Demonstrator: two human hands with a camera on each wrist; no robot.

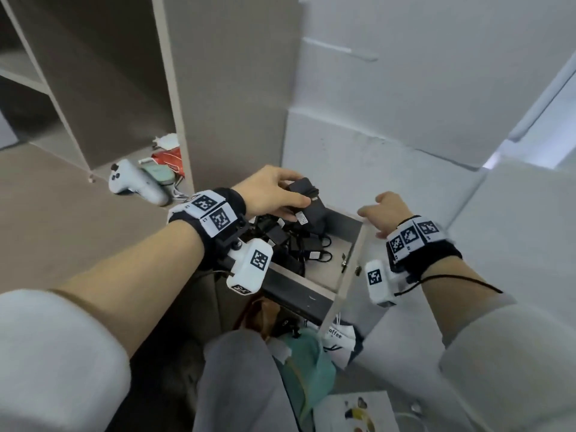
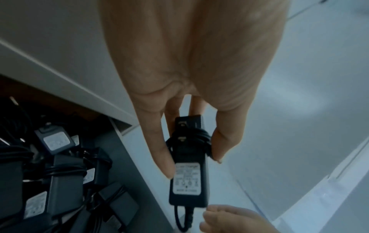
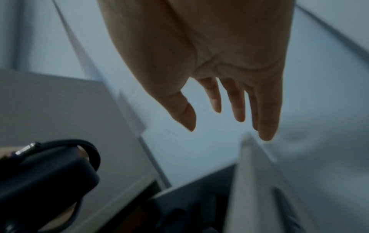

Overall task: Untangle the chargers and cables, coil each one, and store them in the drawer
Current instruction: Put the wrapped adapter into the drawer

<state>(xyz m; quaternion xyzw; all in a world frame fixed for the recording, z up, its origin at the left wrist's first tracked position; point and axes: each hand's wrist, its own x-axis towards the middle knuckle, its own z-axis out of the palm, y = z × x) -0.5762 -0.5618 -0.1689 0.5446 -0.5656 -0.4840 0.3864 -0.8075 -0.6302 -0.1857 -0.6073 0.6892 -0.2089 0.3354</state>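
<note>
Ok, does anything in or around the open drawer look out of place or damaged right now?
Nothing stands out. The left hand holds a black charger brick with its cable wound round it above the grey drawer, where other black chargers lie wrapped. The right hand is open beside the drawer's side.

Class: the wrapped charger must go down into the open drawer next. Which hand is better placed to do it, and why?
Left. The left hand already grips the black charger, cable wound round it, above the open drawer. The right hand holds nothing; its fingers hang straight by the drawer's side wall.
</note>
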